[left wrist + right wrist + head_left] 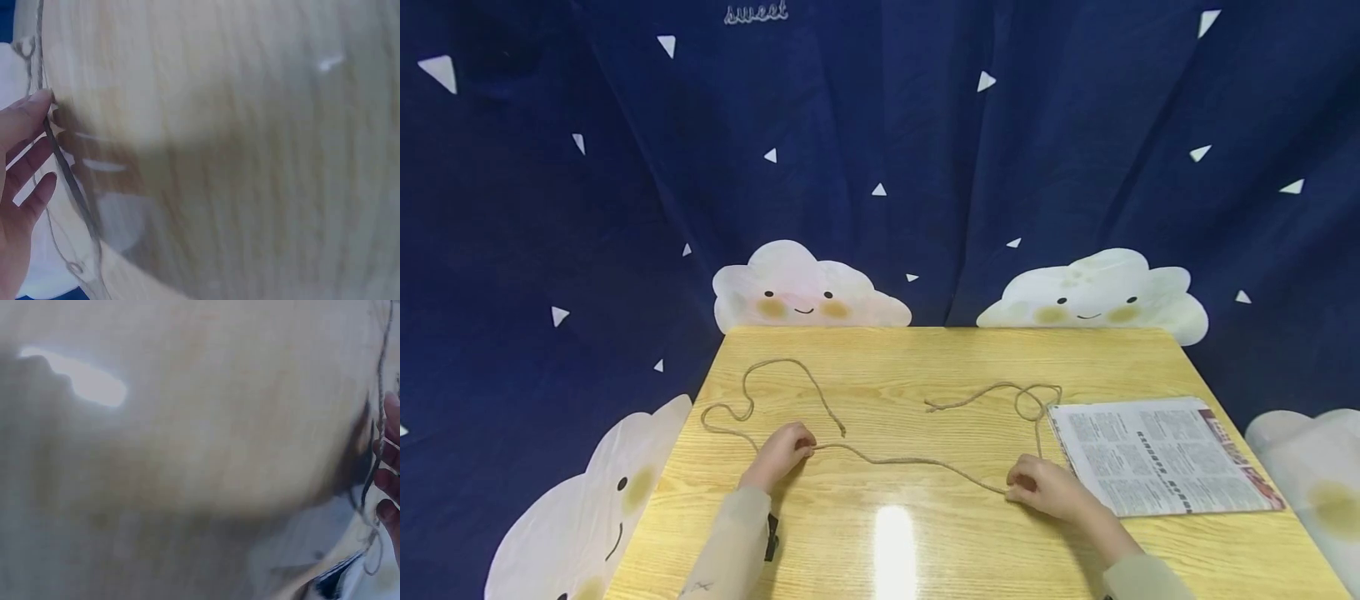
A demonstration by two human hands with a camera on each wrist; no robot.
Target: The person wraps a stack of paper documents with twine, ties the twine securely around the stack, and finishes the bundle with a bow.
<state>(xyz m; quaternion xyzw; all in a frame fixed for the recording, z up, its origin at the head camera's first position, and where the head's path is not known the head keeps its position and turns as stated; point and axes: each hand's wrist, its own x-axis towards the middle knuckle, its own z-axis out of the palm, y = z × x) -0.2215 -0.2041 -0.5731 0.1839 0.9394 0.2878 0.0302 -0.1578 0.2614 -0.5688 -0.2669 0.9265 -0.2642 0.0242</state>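
Note:
A thin brown rope [910, 461] lies across the wooden table, its middle stretch running between my two hands. At the left, my left hand [784, 451] pinches it between thumb and fingertips; the left wrist view shows the rope [70, 178] passing by the spread lower fingers. My right hand [1047, 486] pinches the rope farther right, close to the tabletop. In the right wrist view that hand [389, 465] is partly cut off by the frame edge. Beyond the left hand the rope bends in loose curves with its end near the table's middle; beyond the right it makes a small loop.
A folded newspaper [1165, 457] lies on the right side of the wooden table [850, 392], next to the right hand and the rope's loop. A dark blue curtain [880, 108] with white triangles and smiling clouds hangs behind the table's back edge.

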